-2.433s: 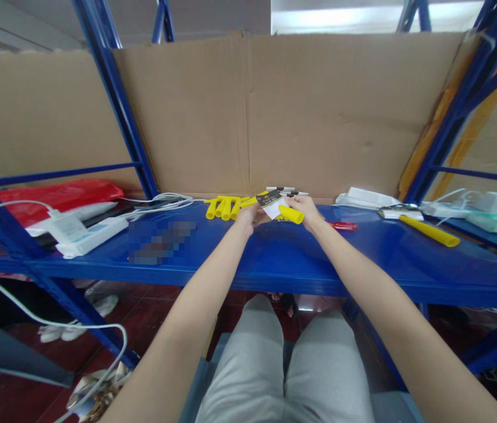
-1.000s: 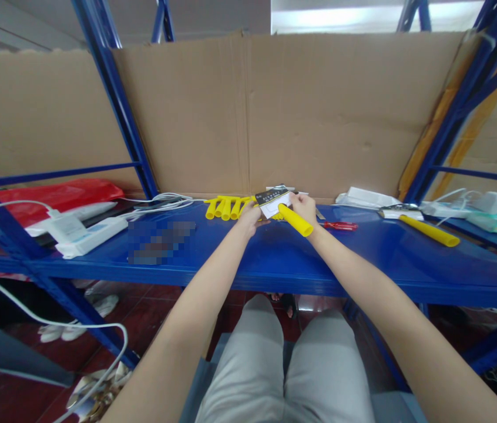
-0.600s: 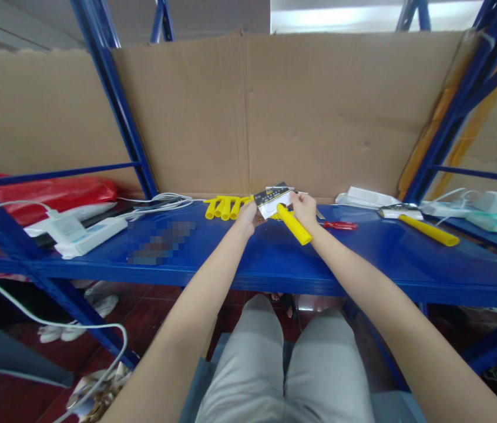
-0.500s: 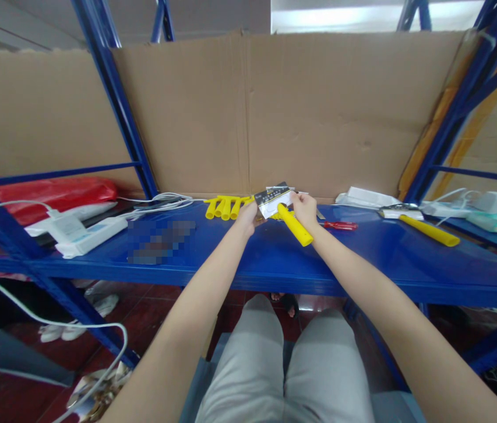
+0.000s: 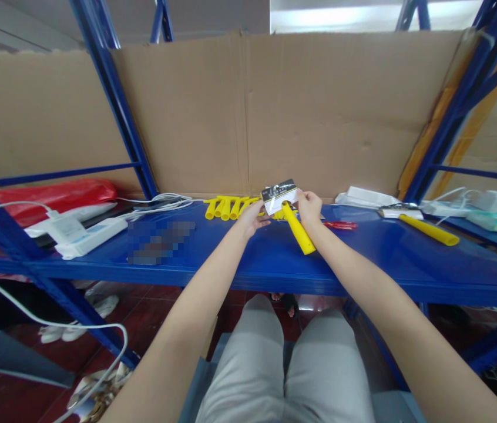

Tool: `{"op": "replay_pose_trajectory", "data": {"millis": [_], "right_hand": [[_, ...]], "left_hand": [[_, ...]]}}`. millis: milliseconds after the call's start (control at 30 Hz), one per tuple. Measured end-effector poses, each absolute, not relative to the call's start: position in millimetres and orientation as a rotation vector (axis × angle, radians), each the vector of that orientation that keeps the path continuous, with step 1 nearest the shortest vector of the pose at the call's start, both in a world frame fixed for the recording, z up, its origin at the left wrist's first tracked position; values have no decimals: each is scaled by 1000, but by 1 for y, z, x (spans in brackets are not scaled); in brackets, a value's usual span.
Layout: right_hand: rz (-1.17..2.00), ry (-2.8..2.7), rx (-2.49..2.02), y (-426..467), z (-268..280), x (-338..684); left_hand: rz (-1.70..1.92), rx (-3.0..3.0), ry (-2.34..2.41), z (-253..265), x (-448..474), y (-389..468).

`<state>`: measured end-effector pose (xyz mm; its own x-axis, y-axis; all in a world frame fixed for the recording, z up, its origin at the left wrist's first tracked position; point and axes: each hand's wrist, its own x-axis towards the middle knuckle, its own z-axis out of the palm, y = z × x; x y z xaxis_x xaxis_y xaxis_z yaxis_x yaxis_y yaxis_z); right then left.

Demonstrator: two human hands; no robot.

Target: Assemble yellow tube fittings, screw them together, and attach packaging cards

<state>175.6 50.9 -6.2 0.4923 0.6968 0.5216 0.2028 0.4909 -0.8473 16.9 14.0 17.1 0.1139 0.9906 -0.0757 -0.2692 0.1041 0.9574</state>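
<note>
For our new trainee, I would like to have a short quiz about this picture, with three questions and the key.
1. True or false: the red object on the blue surface lies to the left of the left hand.
2. Choose what is between the two hands: A) a red bag; B) a yellow-handled tool with a printed card; C) a white cable.
3. Complete: the brown panel behind the surface is made of ____.

Key: 1. False, it lies beyond the right hand; 2. B; 3. cardboard.

right fingers (image 5: 304,198) hold a yellow-handled tool (image 5: 296,228), left fingers (image 5: 255,208) perhaps touching
</note>
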Motion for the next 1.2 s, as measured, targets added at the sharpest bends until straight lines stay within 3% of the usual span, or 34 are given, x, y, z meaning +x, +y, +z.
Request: {"op": "replay_pose_trajectory", "data": {"millis": [467,900,1200], "right_hand": [[325,-922,-1064,57,-10,185],[284,-924,-1067,54,-10,181],[267,-966,-1045,45,-10,174]], "left_hand": [[910,1230,1070,11,17,13],[765,1491,798,0,20,10],[843,1573,672,-4,24,13]]}}
